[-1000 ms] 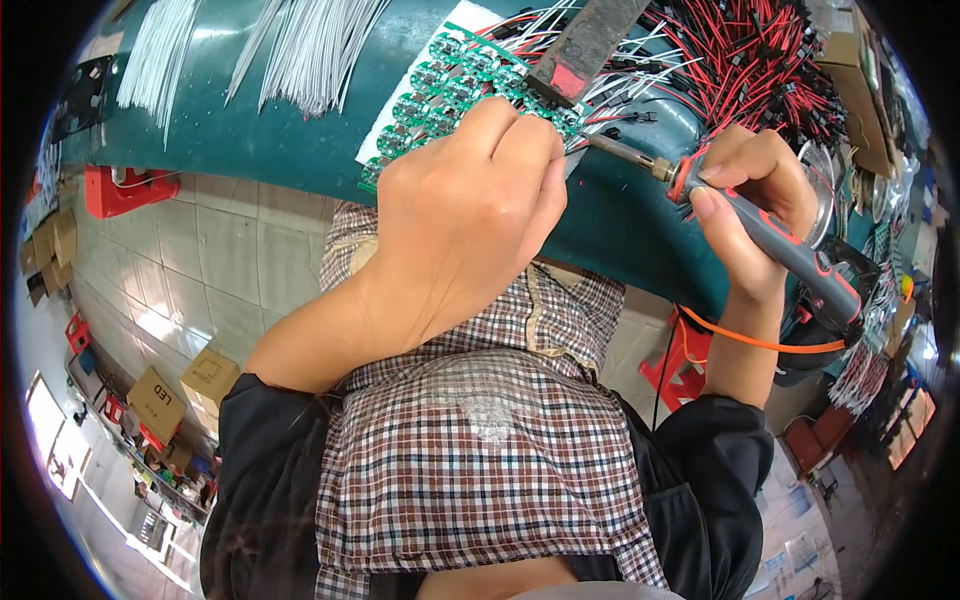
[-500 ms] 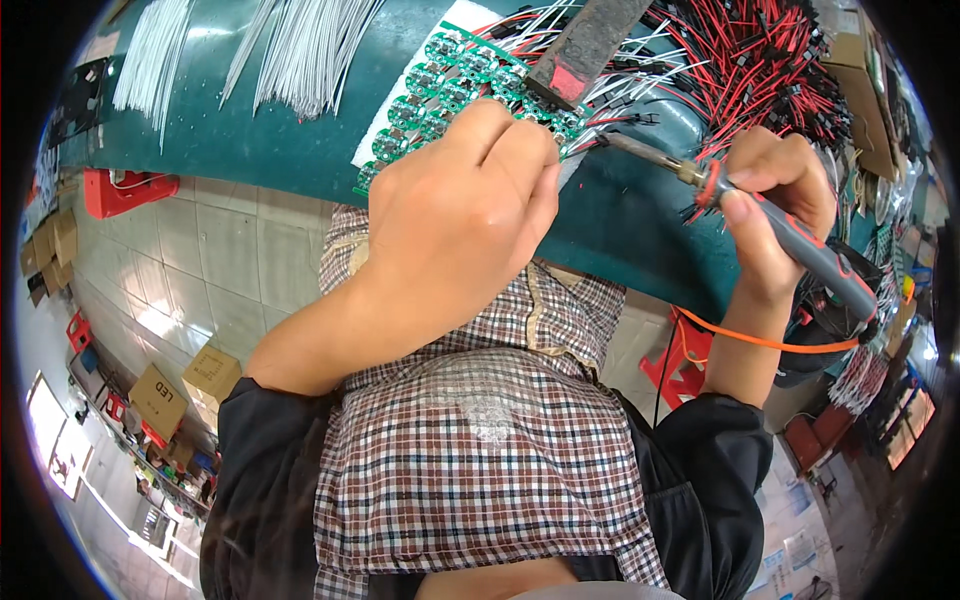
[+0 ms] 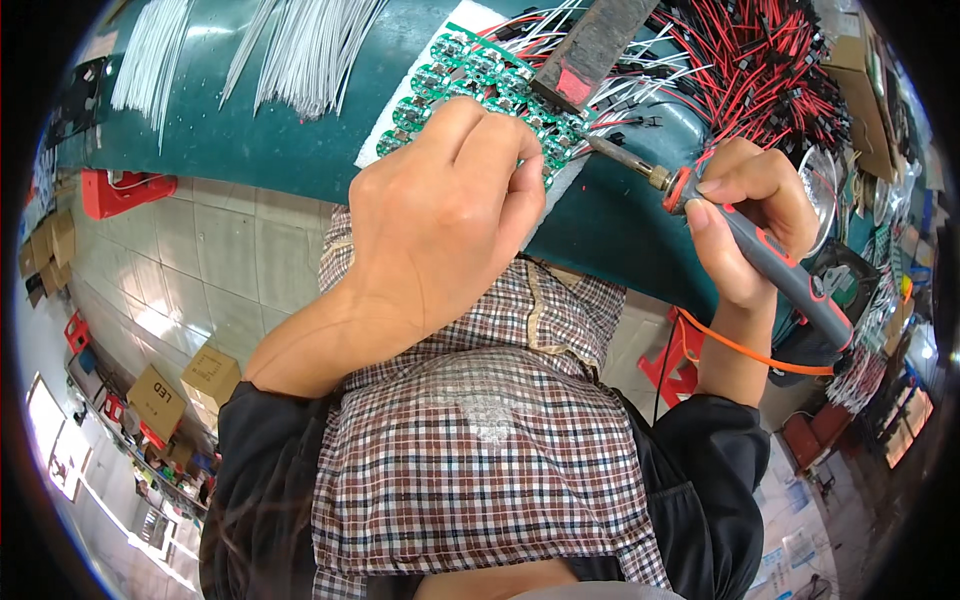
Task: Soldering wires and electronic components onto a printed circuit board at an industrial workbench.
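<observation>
My right hand (image 3: 757,215) grips a grey-and-red soldering iron (image 3: 790,275), its metal tip pointing left at the right edge of a panel of round green circuit boards (image 3: 432,78). Over the panel's near side, my left hand (image 3: 440,215) is closed with its fingers curled. Its fingertips, and whatever they pinch, are hidden behind the hand. The panel lies on a white foam-like sheet (image 3: 374,148). A dark, heavy bar (image 3: 600,45) with a pink patch at its end rests across the panel's far right part.
Red and black wires with connectors (image 3: 750,75) lie heaped at the far right of the green table (image 3: 240,150). Bundles of white wires (image 3: 310,60) lie at the far left. The iron's orange cord (image 3: 740,347) hangs near my right forearm. A cardboard box (image 3: 860,90) stands beyond the heap.
The soldering iron has moved left with my right hand, bringing its tip to the panel's right edge. My left hand has shifted slightly left. The panel sits slightly lower and farther right.
</observation>
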{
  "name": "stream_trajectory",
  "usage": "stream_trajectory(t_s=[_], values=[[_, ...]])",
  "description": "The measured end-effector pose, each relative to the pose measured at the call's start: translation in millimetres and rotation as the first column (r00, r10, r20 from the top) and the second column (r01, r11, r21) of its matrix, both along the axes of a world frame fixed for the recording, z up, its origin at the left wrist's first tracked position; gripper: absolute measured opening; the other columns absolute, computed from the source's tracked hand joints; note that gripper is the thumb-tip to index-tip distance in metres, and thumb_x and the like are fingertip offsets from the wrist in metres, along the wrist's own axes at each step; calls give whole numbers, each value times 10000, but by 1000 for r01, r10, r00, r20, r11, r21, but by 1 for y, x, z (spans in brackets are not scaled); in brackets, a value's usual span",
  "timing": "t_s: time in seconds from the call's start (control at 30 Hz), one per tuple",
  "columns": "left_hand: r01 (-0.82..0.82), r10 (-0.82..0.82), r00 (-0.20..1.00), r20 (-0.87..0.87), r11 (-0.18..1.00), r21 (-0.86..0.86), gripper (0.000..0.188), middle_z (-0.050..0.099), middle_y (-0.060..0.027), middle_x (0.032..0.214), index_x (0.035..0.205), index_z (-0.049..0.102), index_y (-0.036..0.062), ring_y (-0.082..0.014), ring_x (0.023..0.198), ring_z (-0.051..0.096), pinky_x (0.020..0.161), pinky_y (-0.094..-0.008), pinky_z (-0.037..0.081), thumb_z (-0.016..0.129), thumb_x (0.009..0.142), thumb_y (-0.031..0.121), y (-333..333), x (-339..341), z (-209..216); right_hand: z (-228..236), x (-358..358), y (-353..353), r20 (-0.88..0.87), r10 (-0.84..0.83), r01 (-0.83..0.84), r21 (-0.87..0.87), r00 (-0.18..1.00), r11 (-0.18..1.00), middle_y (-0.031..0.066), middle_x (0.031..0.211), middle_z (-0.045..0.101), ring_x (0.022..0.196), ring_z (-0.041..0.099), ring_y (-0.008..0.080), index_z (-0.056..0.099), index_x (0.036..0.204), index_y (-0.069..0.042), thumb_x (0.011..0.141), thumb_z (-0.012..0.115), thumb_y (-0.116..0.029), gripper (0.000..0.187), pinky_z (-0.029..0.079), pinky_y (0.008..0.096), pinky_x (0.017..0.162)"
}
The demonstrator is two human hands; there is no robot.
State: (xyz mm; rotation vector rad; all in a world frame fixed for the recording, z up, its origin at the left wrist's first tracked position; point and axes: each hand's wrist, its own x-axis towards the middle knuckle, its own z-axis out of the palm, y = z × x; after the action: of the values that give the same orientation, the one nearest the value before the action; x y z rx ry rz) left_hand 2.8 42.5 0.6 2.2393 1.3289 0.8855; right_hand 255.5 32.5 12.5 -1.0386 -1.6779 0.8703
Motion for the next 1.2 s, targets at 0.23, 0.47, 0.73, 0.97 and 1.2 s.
stream_trajectory(t_s=[0.23, 0.47, 0.73, 0.97, 1.2], values=[[-5, 5, 1000, -6, 1000, 4, 180, 572, -27, 808, 847, 615, 124, -205, 576, 613, 502, -318, 479, 746, 750, 47, -1, -1, -2, 3, 0, 2, 56, 36, -35, -8, 998, 999, 59, 686, 573, 592, 517, 126, 577, 802, 1, 720, 727, 26, 173, 372, 251, 544], [-5, 5, 1000, 9, 1000, 7, 179, 570, -25, 807, 851, 617, 120, -201, 567, 610, 497, -314, 473, 747, 754, 42, 0, -2, -2, 8, 0, -4, -36, -75, 75, -7, 997, 997, 61, 693, 574, 597, 539, 138, 580, 838, 5, 743, 733, 4, 181, 387, 256, 550], [-24, 23, 999, 23, 999, 22, 172, 581, -25, 805, 862, 625, 116, -200, 570, 610, 501, -313, 473, 743, 764, 38, 2, -1, -5, 2, -12, 4, 69, -15, 11, 58, 997, 998, 57, 677, 583, 577, 528, 119, 607, 840, 1, 708, 764, 6, 205, 392, 239, 534], [-27, 27, 1000, 4, 999, 32, 162, 579, -28, 799, 870, 633, 118, -204, 584, 619, 503, -314, 475, 761, 781, 74, 2, 0, -10, 1, -14, 12, 56, 38, -38, 14, 998, 999, 52, 684, 582, 581, 522, 123, 617, 829, 2, 712, 767, -5, 190, 399, 250, 540], [-23, 24, 999, -23, 998, 56, 175, 567, -24, 806, 862, 629, 127, -196, 582, 613, 497, -314, 467, 768, 767, 79, 1, -1, -7, 2, -9, 7, 3, 3, -4, 68, 1000, 998, 66, 708, 593, 592, 551, 133, 619, 829, 4, 714, 760, 9, 182, 403, 254, 545]])
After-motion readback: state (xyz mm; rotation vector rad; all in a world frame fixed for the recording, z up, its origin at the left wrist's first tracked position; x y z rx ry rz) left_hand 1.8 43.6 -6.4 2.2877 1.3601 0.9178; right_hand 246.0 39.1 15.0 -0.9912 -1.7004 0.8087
